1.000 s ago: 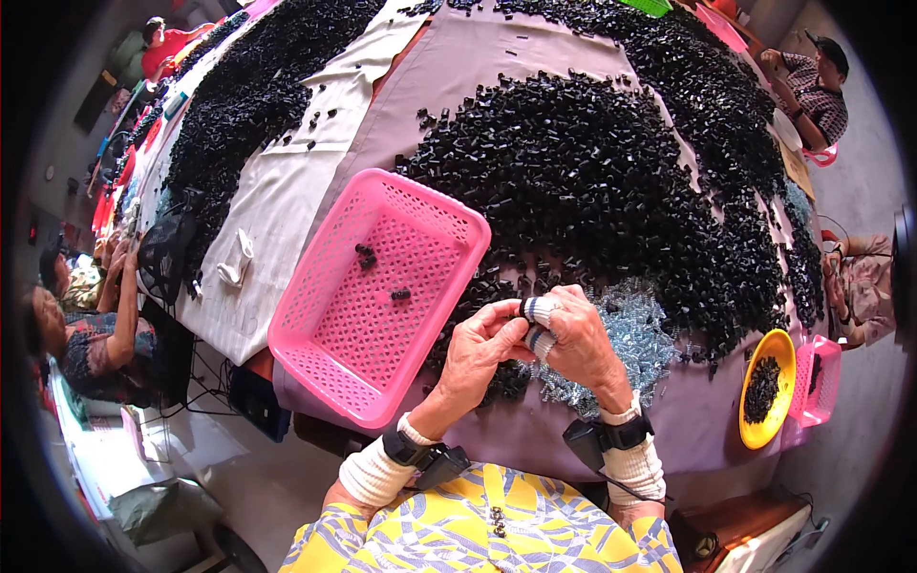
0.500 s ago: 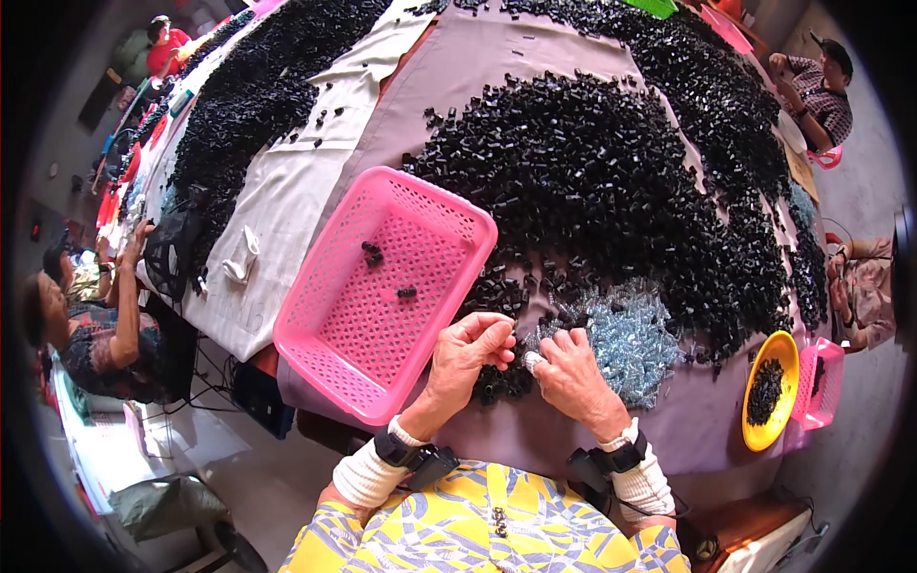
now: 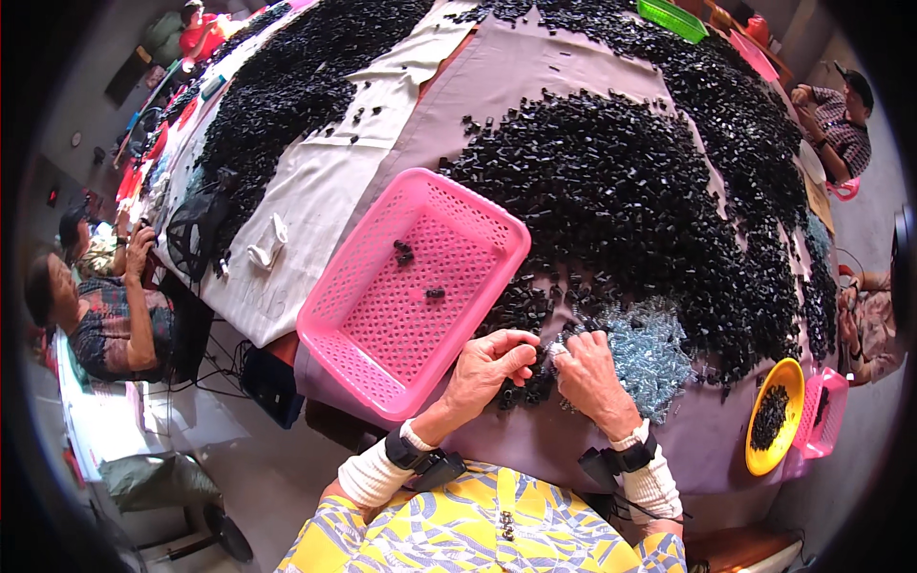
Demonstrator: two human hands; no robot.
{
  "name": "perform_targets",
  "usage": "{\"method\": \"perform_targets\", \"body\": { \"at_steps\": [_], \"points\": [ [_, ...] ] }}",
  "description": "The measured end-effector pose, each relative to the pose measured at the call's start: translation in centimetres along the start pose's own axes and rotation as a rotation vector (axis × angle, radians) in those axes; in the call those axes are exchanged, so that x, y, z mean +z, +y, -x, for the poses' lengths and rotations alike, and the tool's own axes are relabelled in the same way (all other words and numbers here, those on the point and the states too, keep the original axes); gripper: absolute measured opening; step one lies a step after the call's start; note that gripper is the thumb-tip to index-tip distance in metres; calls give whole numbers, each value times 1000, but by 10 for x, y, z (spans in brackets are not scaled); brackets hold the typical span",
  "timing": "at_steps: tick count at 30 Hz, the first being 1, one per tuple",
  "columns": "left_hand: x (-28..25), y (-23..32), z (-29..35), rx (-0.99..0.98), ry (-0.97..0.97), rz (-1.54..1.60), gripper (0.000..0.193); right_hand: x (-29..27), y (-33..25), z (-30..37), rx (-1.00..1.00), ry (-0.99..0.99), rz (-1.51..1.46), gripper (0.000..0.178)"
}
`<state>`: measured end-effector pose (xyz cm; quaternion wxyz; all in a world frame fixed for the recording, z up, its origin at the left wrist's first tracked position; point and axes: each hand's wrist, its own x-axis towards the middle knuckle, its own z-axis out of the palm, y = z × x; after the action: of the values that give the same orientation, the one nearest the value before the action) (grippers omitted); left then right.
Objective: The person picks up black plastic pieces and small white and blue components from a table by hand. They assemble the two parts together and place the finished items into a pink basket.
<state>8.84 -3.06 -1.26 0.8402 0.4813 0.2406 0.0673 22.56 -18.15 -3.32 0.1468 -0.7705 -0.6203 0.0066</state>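
Observation:
My left hand [image 3: 485,374] is closed in a pinch, thumb against fingertips, beside the right edge of a pink perforated basket [image 3: 401,329]. Close to its right, my right hand [image 3: 589,378] also has its fingers drawn together. Whatever sits between the fingertips of either hand is too small or hidden to make out. Around and beyond both hands spreads a heap of small black pieces [image 3: 592,181]. Right of my right hand lies a pile of small clear, bluish pieces [image 3: 654,358]. A few black pieces [image 3: 435,294] rest inside the pink basket.
At the right edge stands a yellow bowl [image 3: 759,460] of black pieces, next to a small pink basket [image 3: 826,439]. A green basket [image 3: 673,17] is at the far side. A crumpled white cloth [image 3: 269,244] lies left. People sit on both sides.
The whole view has shifted slightly, so the table's things appear further right. Both hands stay close together with fingers pinched; the fingers have moved only a little.

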Motion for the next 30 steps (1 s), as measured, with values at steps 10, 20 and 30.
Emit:
{"method": "perform_targets", "body": {
  "at_steps": [10, 20, 30],
  "points": [
    [6, -2, -6, -32, -22, 4, 23, -22, 6, 6, 545, 308, -1345, 32],
    [18, -1, -9, -39, -66, 177, 21, -15, -17, -5, 447, 431, -1299, 30],
    [18, 3, -10, -5, -49, 120, 19, -22, -13, -6, 289, 348, -779, 28]
  ]
}}
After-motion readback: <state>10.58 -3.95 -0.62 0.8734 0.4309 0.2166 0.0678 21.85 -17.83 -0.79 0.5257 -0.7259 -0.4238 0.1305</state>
